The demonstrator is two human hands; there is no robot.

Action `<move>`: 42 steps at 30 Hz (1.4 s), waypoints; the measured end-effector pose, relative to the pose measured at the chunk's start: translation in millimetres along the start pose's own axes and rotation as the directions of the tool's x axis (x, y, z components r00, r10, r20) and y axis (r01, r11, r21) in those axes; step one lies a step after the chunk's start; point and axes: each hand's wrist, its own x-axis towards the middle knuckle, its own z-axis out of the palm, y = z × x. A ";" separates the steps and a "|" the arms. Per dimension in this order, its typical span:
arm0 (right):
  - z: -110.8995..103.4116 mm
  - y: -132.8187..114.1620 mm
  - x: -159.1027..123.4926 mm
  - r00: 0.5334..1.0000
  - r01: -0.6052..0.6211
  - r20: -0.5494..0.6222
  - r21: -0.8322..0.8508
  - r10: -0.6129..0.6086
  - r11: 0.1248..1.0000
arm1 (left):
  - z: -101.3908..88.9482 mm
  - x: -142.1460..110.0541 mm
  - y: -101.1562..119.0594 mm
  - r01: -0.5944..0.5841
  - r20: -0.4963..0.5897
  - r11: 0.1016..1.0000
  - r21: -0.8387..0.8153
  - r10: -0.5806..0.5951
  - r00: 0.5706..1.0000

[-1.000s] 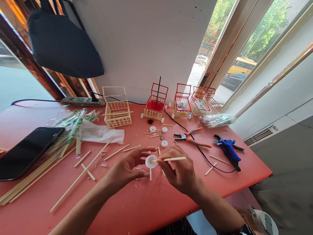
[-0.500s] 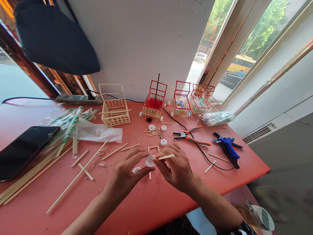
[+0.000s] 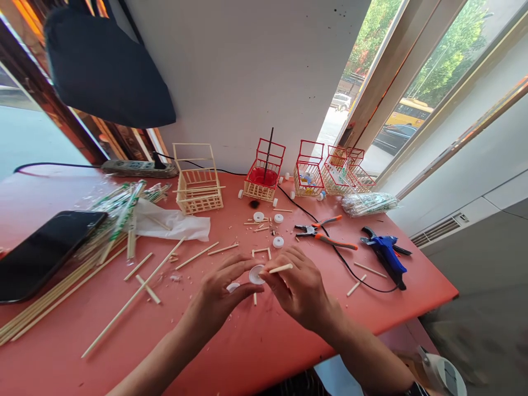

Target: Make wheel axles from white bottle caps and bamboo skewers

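Note:
My left hand (image 3: 223, 283) pinches a white plastic bottle cap (image 3: 256, 274) between thumb and fingers, its hollow side turned toward me. A short wooden stick (image 3: 281, 269) is gripped by my right hand (image 3: 297, 283), with its near end pointing right. The stick's other end is at the cap, hidden by my fingertips, so I cannot tell whether it touches. Below my left fingers another white cap (image 3: 233, 287) shows in part. Just beyond my hands lies a small three-sided stick frame (image 3: 261, 251). Three more white caps, one of them the nearest cap (image 3: 278, 242), lie past it.
Small stick carts stand along the wall: a plain cart (image 3: 200, 190), a cart holding a red bowl (image 3: 264, 175), and several red-trimmed ones. Orange-handled pliers (image 3: 325, 234) and a blue glue gun (image 3: 385, 253) lie right. A phone (image 3: 51, 256), wrapped chopsticks (image 3: 119, 214) and long sticks (image 3: 61, 300) lie left.
The whole view has shifted slightly, so the table things sit a little farther right. My hands keep the same hold on the cap and the stick.

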 end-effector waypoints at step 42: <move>-4.5 6.1 -0.2 0.985 -0.031 0.172 -0.014 0.033 0.999 | 0.6 1.5 -5.6 0.017 0.129 1.000 -0.016 -0.015 0.992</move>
